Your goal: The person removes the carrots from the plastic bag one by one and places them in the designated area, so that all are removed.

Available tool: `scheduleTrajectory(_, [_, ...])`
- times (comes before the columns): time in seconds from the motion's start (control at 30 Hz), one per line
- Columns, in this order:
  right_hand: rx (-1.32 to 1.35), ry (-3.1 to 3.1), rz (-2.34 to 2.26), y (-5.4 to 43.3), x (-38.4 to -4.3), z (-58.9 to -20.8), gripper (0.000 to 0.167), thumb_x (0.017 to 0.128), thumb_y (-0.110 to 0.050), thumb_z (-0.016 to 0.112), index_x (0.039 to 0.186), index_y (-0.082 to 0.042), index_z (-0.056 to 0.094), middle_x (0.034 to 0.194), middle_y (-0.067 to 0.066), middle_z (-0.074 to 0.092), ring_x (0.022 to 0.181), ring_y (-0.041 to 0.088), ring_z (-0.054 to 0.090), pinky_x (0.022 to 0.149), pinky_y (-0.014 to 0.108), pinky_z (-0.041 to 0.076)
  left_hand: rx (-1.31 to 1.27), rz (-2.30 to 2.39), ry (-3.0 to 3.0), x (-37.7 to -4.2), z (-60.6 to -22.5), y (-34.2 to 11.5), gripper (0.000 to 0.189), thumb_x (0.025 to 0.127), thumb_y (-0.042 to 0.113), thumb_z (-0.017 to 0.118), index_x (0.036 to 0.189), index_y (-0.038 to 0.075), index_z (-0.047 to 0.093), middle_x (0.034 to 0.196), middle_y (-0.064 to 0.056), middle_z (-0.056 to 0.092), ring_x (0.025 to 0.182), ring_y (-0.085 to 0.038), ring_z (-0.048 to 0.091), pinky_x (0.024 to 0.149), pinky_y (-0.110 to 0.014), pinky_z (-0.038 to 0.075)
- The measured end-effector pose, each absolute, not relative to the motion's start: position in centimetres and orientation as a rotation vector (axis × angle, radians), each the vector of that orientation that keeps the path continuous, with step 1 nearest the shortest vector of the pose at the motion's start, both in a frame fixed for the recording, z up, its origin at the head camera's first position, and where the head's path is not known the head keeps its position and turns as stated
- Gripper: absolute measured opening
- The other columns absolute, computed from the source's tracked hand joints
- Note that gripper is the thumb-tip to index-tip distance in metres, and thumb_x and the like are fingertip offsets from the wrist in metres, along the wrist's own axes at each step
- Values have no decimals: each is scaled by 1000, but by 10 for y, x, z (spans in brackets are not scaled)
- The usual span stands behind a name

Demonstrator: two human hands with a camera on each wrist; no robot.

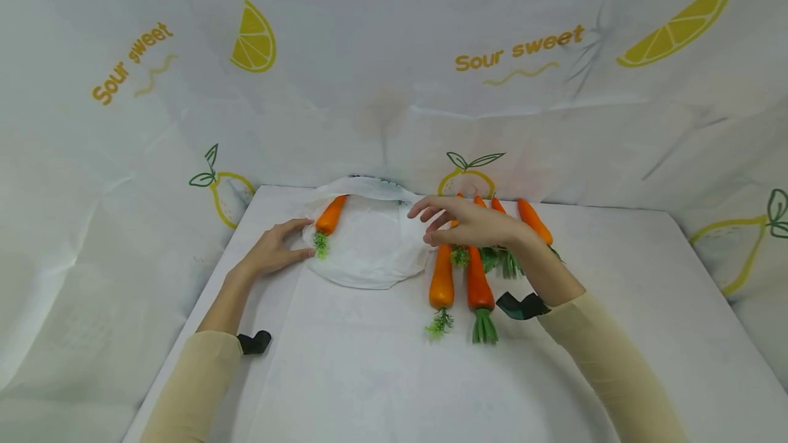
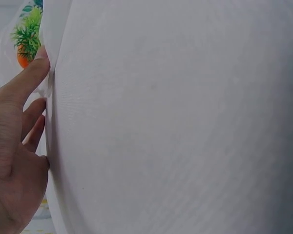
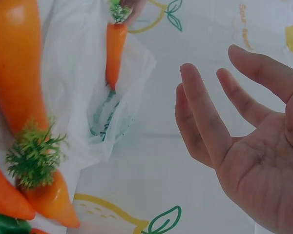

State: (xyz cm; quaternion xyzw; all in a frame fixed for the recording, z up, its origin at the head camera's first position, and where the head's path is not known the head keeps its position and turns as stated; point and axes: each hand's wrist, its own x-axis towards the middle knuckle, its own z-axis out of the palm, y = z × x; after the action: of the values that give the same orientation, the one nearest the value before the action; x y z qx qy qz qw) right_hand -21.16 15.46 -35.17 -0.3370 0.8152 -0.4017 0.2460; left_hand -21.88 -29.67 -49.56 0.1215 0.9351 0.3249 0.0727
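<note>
A white plastic bag (image 1: 375,245) lies spread on the table with its upper edge raised. At its left side lies an orange carrot (image 1: 331,217) with feathery greens, its tip reaching under the bag's raised edge. My left hand (image 1: 273,248) rests at the bag's left edge beside those greens, fingers and thumb apart; the left wrist view shows its fingers against the table. My right hand (image 1: 464,222) hovers, palm leftward and fingers loosely bent, holding nothing. Its fingertips are near the bag's right edge. Below it is an orange carrot (image 1: 441,282) next to a redder carrot (image 1: 479,286).
Several more carrots, one a red-orange carrot (image 1: 534,221), lie behind my right hand and wrist, partly covered. A white cloth backdrop (image 1: 369,135) printed with lemons rises at the table's back edge. The white table (image 1: 357,374) extends toward me.
</note>
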Motion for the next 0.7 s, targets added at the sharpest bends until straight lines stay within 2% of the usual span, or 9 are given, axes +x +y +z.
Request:
scheduleTrajectory(0.13, [-923,2216,-1091,144,-219,-349,45,106,-19,71,148,-19,58,147,17,62,132,34,70,102,41,65,356,975,2808,-219,-496,-298,76,96,37,84,162,16,51,171,-18,46,162,-47,36,132,-70,28])
scheduleTrajectory(0.33, [-902,2199,-1072,128,-228,-350,45,105,-21,72,148,-23,58,151,12,59,136,33,68,106,47,63,349,970,2811,-219,-497,-299,76,97,38,84,162,17,51,171,-18,46,162,-47,36,132,-71,28])
scheduleTrajectory(0.43, [-903,2157,-1085,118,-234,-351,45,105,-17,71,148,-20,58,153,12,57,137,34,67,107,48,63,351,963,2816,-220,-497,-300,75,97,37,84,162,17,51,171,-18,46,161,-47,37,132,-71,28])
scheduleTrajectory(0.7, [-906,2082,-1105,91,-254,-358,44,106,-14,70,148,-14,57,156,18,54,132,36,70,102,39,66,364,969,2820,-219,-496,-299,76,96,37,84,161,17,51,171,-18,46,161,-49,37,131,-73,28])
